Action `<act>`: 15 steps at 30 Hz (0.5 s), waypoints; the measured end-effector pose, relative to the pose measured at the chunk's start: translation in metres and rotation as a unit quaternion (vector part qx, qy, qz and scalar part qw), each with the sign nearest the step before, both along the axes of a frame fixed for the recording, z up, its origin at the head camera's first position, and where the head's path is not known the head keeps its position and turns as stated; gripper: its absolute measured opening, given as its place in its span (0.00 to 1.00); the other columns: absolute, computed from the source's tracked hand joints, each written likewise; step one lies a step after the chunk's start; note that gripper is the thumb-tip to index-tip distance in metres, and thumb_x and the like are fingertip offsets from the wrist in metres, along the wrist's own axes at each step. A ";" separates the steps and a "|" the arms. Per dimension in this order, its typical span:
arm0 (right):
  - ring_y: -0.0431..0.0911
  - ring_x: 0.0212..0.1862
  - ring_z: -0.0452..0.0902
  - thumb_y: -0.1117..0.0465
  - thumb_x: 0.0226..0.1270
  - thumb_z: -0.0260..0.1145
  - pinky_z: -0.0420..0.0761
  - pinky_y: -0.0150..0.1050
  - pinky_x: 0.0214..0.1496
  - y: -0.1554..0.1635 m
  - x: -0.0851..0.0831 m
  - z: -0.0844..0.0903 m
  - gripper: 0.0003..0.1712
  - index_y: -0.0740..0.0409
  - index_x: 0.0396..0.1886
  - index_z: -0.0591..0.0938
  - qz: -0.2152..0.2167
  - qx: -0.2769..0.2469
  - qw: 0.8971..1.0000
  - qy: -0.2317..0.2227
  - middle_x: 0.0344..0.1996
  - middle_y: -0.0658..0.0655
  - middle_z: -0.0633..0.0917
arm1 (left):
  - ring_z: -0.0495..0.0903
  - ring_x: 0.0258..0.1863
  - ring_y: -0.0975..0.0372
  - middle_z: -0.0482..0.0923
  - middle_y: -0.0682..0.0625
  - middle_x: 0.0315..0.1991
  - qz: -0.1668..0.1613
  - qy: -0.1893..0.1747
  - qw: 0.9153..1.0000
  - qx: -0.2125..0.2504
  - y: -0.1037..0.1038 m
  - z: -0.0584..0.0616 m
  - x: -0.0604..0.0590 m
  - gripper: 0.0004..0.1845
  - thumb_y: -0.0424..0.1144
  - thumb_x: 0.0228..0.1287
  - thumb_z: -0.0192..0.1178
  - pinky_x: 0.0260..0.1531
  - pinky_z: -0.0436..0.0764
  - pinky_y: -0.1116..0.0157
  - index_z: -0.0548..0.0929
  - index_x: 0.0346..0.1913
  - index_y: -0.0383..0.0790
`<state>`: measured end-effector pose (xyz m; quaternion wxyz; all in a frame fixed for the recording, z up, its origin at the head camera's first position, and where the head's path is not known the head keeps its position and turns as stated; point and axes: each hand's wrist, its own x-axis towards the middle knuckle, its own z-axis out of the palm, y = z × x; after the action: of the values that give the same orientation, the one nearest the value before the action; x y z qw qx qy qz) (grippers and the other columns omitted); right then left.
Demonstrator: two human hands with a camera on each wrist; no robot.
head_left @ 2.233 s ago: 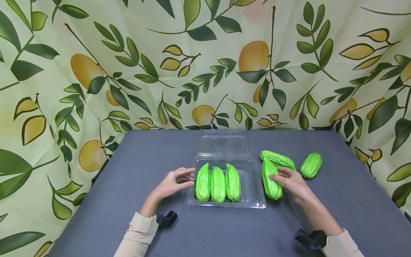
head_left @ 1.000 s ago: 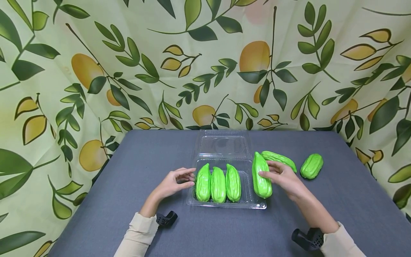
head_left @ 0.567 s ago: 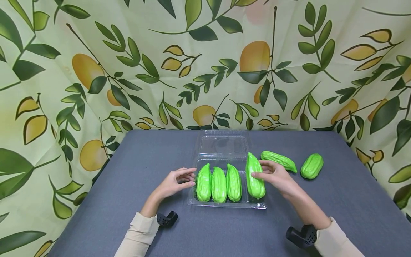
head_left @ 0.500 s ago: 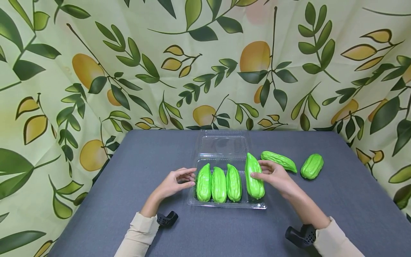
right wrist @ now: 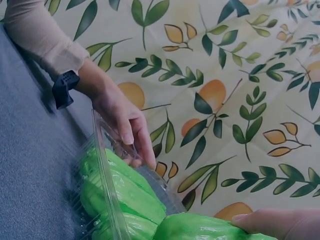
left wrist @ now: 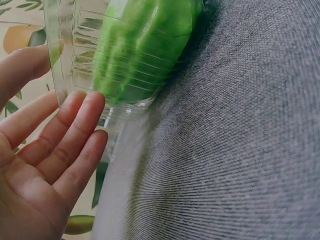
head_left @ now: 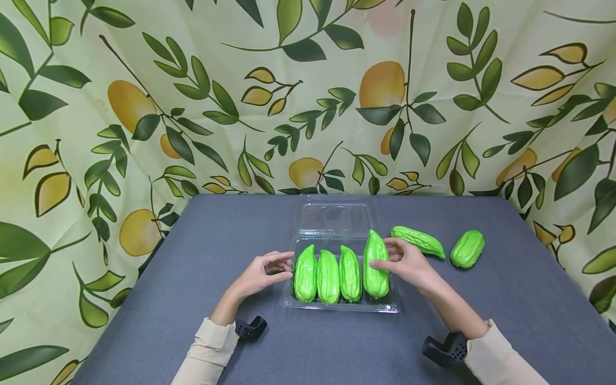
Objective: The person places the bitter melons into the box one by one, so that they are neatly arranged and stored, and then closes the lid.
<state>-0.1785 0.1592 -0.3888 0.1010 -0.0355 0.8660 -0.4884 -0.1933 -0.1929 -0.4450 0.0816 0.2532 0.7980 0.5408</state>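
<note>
in the head view, a clear plastic container (head_left: 385,305) sat on the grey table (head_left: 192,267), its lid (head_left: 334,216) lying open on the far side of it. the right hand (head_left: 404,262) pinched a green gourd (head_left: 375,264) between thumb and fingers at the right end of the container; the gourd's long axis ran front to back, its pointed tip toward the lid and lifted a little, its blunt end near the container's front edge. three more gourds (head_left: 327,275) lay inside the container to its left, parallel to it. the left hand (head_left: 262,272) rested with relaxed, nearly straight fingers against the container's left wall. two loose gourds (head_left: 440,246) lay on the table right of the container. in the left wrist view, the fingertips (left wrist: 82,107) of the left hand touched the clear wall (left wrist: 75,60) of the container, with a gourd (left wrist: 140,45) showing through it. in the right wrist view, the held gourd (right wrist: 195,227) lay low in the frame, a fingertip (right wrist: 270,222) of the right hand on it, and across the container the left hand (right wrist: 127,125) touched the rim (right wrist: 107,165).
</note>
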 end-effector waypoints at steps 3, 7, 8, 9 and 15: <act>0.54 0.49 0.80 0.54 0.57 0.73 0.82 0.38 0.44 0.000 -0.001 0.000 0.44 0.72 0.66 0.65 0.005 0.008 1.000 0.009 0.51 0.71 0.79 | 0.79 0.44 0.72 0.77 0.30 0.49 0.000 0.000 1.000 -0.001 0.000 0.000 0.000 0.26 0.31 0.61 0.63 0.52 0.81 0.73 0.72 0.62 0.24; 0.53 0.47 0.80 0.53 0.56 0.74 0.82 0.40 0.44 -0.001 -0.003 0.001 0.43 0.73 0.64 0.66 0.014 0.021 1.000 0.015 0.49 0.71 0.81 | 0.80 0.45 0.68 0.78 0.30 0.49 0.001 0.003 1.000 -0.003 0.000 0.000 0.000 0.26 0.31 0.61 0.63 0.52 0.81 0.72 0.72 0.62 0.24; 0.53 0.47 0.79 0.53 0.55 0.74 0.82 0.39 0.43 -0.001 -0.003 0.001 0.43 0.72 0.64 0.67 0.015 0.027 0.999 0.017 0.48 0.70 0.81 | 0.81 0.45 0.66 0.78 0.31 0.49 0.002 0.003 1.000 -0.003 -0.001 0.000 0.000 0.26 0.30 0.61 0.63 0.52 0.81 0.72 0.72 0.62 0.24; 0.52 0.46 0.79 0.53 0.54 0.75 0.81 0.39 0.43 -0.002 -0.003 0.001 0.43 0.72 0.63 0.68 0.017 0.034 0.999 0.021 0.47 0.69 0.81 | 0.81 0.45 0.65 0.78 0.31 0.49 0.002 0.004 1.000 -0.004 -0.001 0.000 0.000 0.26 0.30 0.61 0.63 0.52 0.81 0.72 0.72 0.62 0.24; 0.48 0.39 0.77 0.54 0.49 0.77 0.76 0.35 0.39 -0.007 -0.003 0.003 0.39 0.72 0.56 0.73 0.026 0.096 0.993 0.067 0.37 0.63 0.81 | 0.80 0.45 0.68 0.78 0.31 0.49 0.002 0.000 1.000 -0.003 0.000 0.000 0.000 0.26 0.30 0.61 0.63 0.52 0.81 0.73 0.73 0.62 0.25</act>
<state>-0.1816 0.1519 -0.3861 0.0579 -0.0807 0.9124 -0.3970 -0.1935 -0.1933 -0.4448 0.0815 0.2516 0.7999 0.5387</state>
